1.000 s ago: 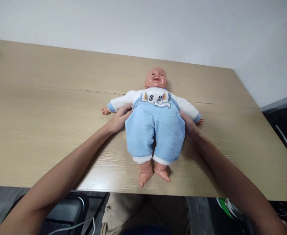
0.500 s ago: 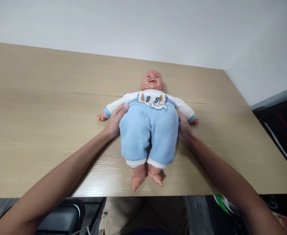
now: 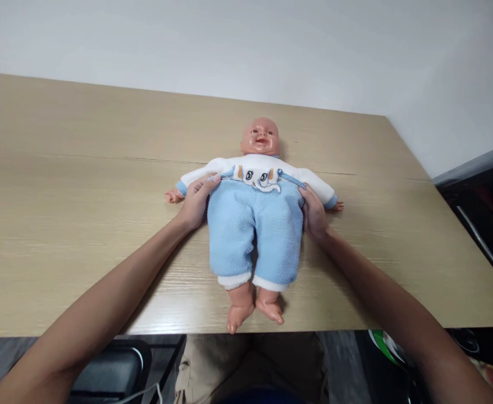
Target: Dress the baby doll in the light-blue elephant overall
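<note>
A baby doll (image 3: pixel 261 136) lies on its back on the table, with its head away from me and its bare feet close to the near edge. It wears a white top and fuzzy blue overalls (image 3: pixel 233 235) with an elephant face on the chest and white cuffs. My left hand (image 3: pixel 200 199) is closed on the overalls at their upper left side, thumb on top. At the upper right side my right hand (image 3: pixel 314 209) grips them too, its fingers partly hidden behind the cloth. The doll's arms spread out past both hands.
The wooden table (image 3: pixel 82 213) meets a white wall (image 3: pixel 213 45) at the back. A dark rack (image 3: pixel 482 207) stands at the right. Below the near edge are a black chair-like item (image 3: pixel 107 370), a thin white cable (image 3: pixel 149 388) and a green-and-white item (image 3: pixel 384 348).
The upper edge of the overalls looks pulled wider and flatter, and the elephant face has shifted slightly left. Both hands keep their places at the sides. The doll's feet have moved slightly.
</note>
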`<state>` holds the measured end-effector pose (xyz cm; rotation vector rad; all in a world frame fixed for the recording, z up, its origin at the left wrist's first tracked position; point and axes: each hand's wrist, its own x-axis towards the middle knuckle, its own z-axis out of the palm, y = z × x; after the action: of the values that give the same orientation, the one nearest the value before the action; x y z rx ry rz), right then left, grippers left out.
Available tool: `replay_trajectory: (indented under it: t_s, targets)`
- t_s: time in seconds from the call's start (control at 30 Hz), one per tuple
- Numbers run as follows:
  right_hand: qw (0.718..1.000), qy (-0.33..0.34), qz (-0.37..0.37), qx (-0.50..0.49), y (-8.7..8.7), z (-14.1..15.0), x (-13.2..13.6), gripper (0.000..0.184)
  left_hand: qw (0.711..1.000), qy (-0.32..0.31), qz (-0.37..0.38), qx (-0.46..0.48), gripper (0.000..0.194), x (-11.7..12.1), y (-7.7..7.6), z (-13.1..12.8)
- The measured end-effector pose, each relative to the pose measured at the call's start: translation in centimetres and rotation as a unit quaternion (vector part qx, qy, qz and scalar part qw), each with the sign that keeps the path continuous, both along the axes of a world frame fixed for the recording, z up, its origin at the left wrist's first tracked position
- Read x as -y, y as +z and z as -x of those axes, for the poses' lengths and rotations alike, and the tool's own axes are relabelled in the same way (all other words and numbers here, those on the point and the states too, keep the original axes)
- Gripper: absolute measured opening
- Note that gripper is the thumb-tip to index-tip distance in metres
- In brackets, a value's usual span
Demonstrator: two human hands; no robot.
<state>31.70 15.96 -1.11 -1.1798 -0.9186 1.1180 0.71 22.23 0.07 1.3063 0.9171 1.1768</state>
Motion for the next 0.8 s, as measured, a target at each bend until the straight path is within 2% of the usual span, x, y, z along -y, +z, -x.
replay_trajectory:
  t_s: [0.17, 0.3, 0.43, 0.53, 0.7, 0.8]
  targets:
    - [0.999, 0.024, -0.021, 0.007, 1.1, 0.1, 0.3, 0.046, 0.998, -0.016, -0.032, 0.044, 0.049, -1.0, -1.5, 0.2]
    - [0.992, 0.013, -0.067, 0.105, 2.2, -0.2, 1.1, 0.050, 0.998, -0.005, -0.053, 0.034, 0.053, -1.4, -1.9, 0.2]
    - [0.985, 0.017, -0.085, 0.148, 3.5, -0.4, 1.4, 0.041, 0.996, 0.015, -0.085, 0.009, 0.062, -1.1, -1.5, 0.0]
    - [0.988, -0.008, -0.065, 0.142, 4.3, -0.5, 0.7, 0.031, 0.994, 0.015, -0.108, -0.003, 0.066, -1.0, -1.4, -0.1]
    - [0.982, -0.015, 0.002, 0.187, 5.0, -0.7, -1.5, 0.029, 0.989, 0.035, -0.140, -0.017, 0.067, -0.9, -1.9, -0.4]
    - [0.968, -0.040, -0.061, 0.240, 6.2, 0.2, -3.1, 0.023, 0.984, 0.065, -0.167, -0.023, 0.064, -0.7, -2.1, -0.7]
